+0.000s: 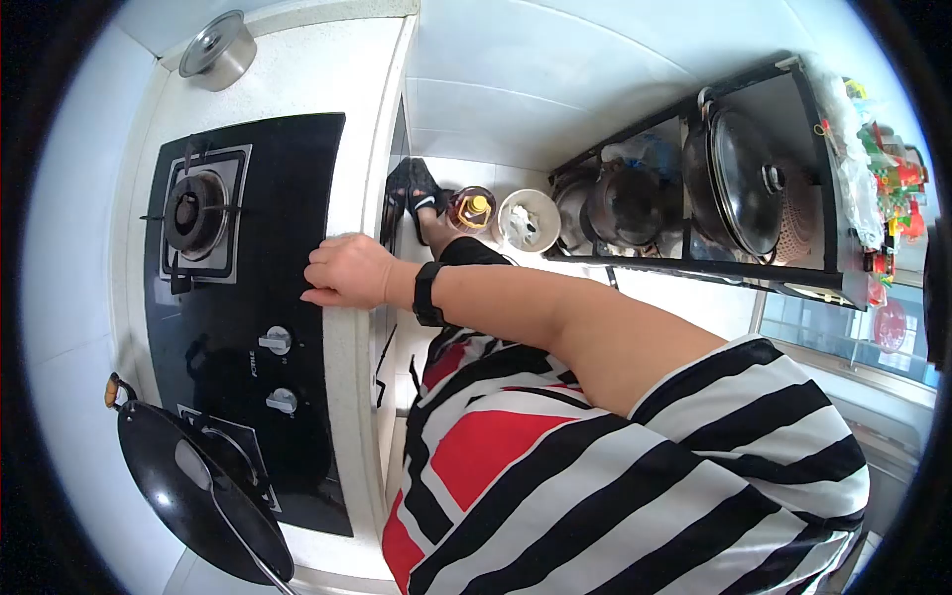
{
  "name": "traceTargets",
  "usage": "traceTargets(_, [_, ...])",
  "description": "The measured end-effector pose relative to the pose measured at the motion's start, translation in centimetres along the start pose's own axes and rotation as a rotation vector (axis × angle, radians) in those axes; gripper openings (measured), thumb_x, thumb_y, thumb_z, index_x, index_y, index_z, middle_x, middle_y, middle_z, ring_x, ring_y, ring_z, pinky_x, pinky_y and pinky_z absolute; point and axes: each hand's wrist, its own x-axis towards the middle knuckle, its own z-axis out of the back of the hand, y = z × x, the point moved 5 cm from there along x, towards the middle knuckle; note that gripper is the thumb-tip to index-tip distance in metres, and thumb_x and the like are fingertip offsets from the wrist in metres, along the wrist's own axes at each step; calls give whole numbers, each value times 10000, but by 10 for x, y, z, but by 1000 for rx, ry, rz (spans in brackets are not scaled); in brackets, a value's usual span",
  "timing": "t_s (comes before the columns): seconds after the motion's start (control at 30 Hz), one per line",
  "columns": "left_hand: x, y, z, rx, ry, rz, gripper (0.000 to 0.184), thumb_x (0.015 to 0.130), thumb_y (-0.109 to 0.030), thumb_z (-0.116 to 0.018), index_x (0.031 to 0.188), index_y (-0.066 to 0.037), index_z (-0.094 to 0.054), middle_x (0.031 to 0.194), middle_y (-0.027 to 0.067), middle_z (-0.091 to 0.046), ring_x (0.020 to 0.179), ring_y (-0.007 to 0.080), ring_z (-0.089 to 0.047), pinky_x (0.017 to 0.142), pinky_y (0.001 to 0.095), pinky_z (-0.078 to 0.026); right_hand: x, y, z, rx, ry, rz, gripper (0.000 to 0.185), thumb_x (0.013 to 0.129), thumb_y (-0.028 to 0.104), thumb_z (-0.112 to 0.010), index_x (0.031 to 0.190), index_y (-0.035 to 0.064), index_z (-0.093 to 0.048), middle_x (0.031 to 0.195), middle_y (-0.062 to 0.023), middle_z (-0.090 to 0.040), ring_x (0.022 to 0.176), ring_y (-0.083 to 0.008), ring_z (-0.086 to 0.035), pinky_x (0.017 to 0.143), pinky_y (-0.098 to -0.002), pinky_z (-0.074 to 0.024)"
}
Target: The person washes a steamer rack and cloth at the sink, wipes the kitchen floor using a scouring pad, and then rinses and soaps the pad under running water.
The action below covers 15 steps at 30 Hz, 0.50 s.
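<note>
Sleeve, hand, 2 knobs (wok near).

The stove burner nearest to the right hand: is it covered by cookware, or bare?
Bare: this burner is seen from above, wholly uncovered, with no cookware standing on it.

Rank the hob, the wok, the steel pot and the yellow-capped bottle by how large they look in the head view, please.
1. Hob
2. Wok
3. Steel pot
4. Yellow-capped bottle, though standing on the floor may make it look smaller.
</note>
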Motion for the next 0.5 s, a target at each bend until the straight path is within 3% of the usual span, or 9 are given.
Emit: traceTargets(0.5, [2, 0, 4, 38, 36, 18, 975, 753, -564, -649, 1414, 10, -219, 1412, 211, -286, 1321, 373, -263, 1061, 516, -266, -1, -3, -3, 29, 37, -81, 247, 766, 316, -659, 664, 99, -600, 700, -27, -555, 733, -216, -574, 645, -342, -486])
